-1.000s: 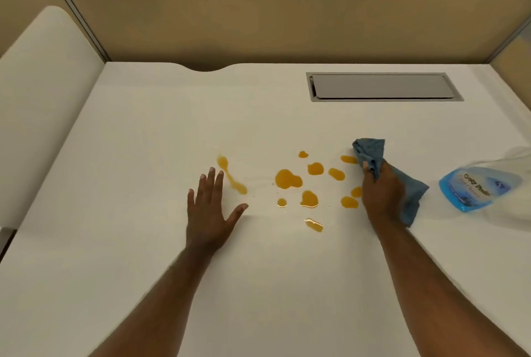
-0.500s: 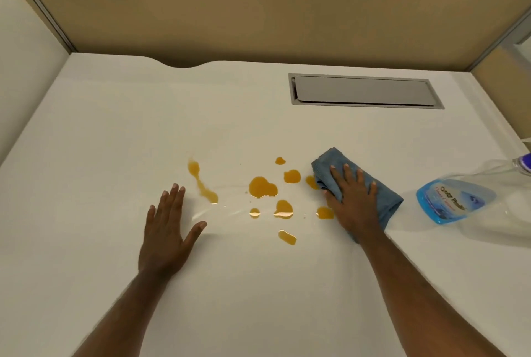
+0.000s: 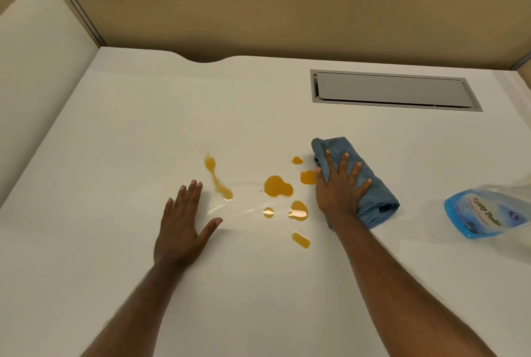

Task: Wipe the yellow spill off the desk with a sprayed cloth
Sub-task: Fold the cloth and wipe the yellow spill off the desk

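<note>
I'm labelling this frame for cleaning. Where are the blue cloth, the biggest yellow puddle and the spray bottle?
blue cloth (image 3: 373, 198), head view, bare folded part right of the hand.
biggest yellow puddle (image 3: 277, 187), head view, its middle.
spray bottle (image 3: 485, 213), head view, its blue label.

Left hand (image 3: 184, 224): bare, no glove, no ring or watch showing, short nails.
Right hand (image 3: 340, 190): bare too, short pale nails, no jewellery.
Forearms: both uncovered to the picture's lower edge, no sleeve in view.
</note>
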{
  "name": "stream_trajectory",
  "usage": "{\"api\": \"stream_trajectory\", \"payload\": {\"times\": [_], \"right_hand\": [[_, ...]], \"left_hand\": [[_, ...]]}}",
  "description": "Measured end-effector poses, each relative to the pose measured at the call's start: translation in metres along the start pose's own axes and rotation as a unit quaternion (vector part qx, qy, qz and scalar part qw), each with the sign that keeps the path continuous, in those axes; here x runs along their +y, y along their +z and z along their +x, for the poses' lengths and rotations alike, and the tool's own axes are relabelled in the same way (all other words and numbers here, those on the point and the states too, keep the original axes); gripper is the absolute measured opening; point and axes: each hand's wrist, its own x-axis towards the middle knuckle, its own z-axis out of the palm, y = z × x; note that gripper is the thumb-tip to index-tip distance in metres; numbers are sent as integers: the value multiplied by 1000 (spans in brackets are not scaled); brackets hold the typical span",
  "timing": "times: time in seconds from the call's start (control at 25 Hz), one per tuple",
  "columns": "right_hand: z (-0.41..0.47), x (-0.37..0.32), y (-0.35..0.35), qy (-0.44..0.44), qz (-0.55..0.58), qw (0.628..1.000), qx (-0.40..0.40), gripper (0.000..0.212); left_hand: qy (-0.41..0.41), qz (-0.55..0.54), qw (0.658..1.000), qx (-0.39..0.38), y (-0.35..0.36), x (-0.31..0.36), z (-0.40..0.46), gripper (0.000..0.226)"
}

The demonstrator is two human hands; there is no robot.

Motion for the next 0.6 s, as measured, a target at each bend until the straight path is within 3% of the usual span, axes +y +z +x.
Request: {"api": "stream_trajectory", "payload": {"times": [0.44, 0.6], "right_hand": [[14, -136, 28, -41, 21, 998, -47, 56], [11, -186, 42, -127, 4, 990, -67, 57]], "left_hand": [[0, -61, 997, 36, 1, -6, -1, 84], [-3, -80, 996, 48, 1, -9, -2, 83]]}}
